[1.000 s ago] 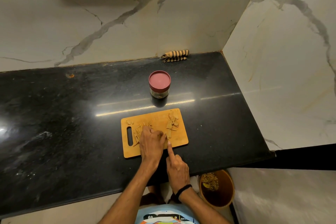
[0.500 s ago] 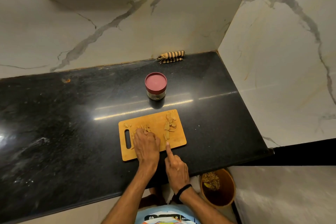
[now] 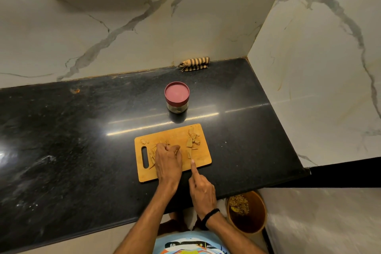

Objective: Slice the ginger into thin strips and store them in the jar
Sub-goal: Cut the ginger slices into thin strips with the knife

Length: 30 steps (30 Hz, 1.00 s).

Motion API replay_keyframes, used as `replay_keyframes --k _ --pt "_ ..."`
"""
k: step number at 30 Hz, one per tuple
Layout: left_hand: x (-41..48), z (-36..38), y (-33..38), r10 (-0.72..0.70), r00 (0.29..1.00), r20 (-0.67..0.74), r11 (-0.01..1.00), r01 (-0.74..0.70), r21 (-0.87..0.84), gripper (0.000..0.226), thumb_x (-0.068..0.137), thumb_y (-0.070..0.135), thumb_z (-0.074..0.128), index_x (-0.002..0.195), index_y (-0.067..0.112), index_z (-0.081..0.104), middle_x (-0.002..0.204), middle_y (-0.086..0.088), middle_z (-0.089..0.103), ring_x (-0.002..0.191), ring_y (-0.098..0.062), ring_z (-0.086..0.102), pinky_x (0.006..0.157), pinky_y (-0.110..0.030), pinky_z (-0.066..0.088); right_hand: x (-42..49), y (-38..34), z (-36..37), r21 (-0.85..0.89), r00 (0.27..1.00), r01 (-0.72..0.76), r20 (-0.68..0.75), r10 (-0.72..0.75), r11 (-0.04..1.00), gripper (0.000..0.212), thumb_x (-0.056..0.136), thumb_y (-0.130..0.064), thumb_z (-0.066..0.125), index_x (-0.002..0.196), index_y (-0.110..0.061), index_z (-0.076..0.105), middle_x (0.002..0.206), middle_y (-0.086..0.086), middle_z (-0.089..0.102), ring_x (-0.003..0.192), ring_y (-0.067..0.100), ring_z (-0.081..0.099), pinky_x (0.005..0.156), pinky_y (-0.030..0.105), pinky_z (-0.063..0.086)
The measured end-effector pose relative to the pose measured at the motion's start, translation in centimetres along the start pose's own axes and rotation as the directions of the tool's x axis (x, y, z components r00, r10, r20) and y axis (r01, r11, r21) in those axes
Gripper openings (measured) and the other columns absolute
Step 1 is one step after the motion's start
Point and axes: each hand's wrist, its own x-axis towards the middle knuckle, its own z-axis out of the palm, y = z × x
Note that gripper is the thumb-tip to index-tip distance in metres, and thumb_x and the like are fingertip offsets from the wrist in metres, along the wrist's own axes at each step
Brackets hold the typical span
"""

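Observation:
A wooden cutting board [image 3: 203, 161] lies on the black counter. My left hand [image 3: 168, 161] sits curled over a piece of ginger [image 3: 153, 153] near the board's handle slot, and cut strips show beside its fingers. My right hand [image 3: 201, 188] is at the board's near edge, index finger stretched forward and the other fingers curled round a knife handle. Only a thin sliver of the blade [image 3: 189, 153] shows ahead of the fingertip. More ginger pieces [image 3: 193, 137] lie at the board's far right. Behind the board stands a glass jar [image 3: 176, 97] with its red lid on.
A striped folded cloth [image 3: 194, 64] lies against the back wall. Marble walls close the counter at the back and right. The counter's front edge runs under my forearms, and a brown bin [image 3: 246, 212] with peelings stands on the floor below right. Switches hang on the wall.
Both hands stay in nearly the same spot on the board. The view has tilted up a little, so more of the switch panel shows.

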Motion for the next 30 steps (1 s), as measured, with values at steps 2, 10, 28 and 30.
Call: replay_keyframes --k 2,10,28,30 --pt "0.1 0.0 -0.2 -0.014 1.000 0.008 1.000 0.014 -0.014 0.026 0.093 0.021 0.070 0.118 0.018 0.072 0.099 0.003 0.040 0.086 -0.011 0.044 0.069 -0.022 0.038 0.0 0.0 0.2 -0.003 1.000 0.001 -0.001 -0.001 1.000 0.079 0.089 -0.012 0.067 0.153 -0.027 0.024 0.060 -0.006 0.044 0.046 0.008 0.041 0.041 0.021 0.037" --pt "0.5 -0.2 -0.4 -0.026 0.999 0.037 0.997 0.028 -0.067 0.025 0.096 0.025 0.065 0.120 0.019 0.071 0.102 0.004 0.042 0.090 -0.012 0.049 0.072 -0.026 0.049 0.2 -0.5 -0.1 0.014 1.000 -0.003 -0.028 0.004 1.000 0.061 0.094 -0.020 0.049 0.152 -0.025 0.029 0.060 -0.008 0.041 0.047 0.007 0.040 0.042 0.022 0.034" --pt "-0.2 -0.5 -0.5 0.053 0.984 0.169 0.989 -0.075 0.127 0.025 0.091 0.031 0.072 0.115 0.023 0.071 0.111 0.000 0.049 0.101 -0.016 0.052 0.082 -0.030 0.052 0.4 -0.4 -1.3 0.215 0.991 -0.092 -0.076 0.110 0.972 0.055 0.099 -0.021 0.045 0.150 -0.030 0.028 0.056 -0.014 0.031 0.047 0.006 0.034 0.046 0.024 0.036" --pt "-0.3 -0.5 -0.7 0.098 0.981 0.166 0.980 -0.125 0.157 0.020 0.091 0.027 0.072 0.110 0.023 0.071 0.115 -0.003 0.049 0.105 -0.019 0.051 0.081 -0.028 0.049 0.5 -0.6 -1.3 0.221 0.991 -0.093 -0.075 0.111 0.971 0.055 0.100 -0.018 0.047 0.150 -0.030 0.028 0.055 -0.014 0.030 0.047 0.006 0.035 0.047 0.017 0.032"
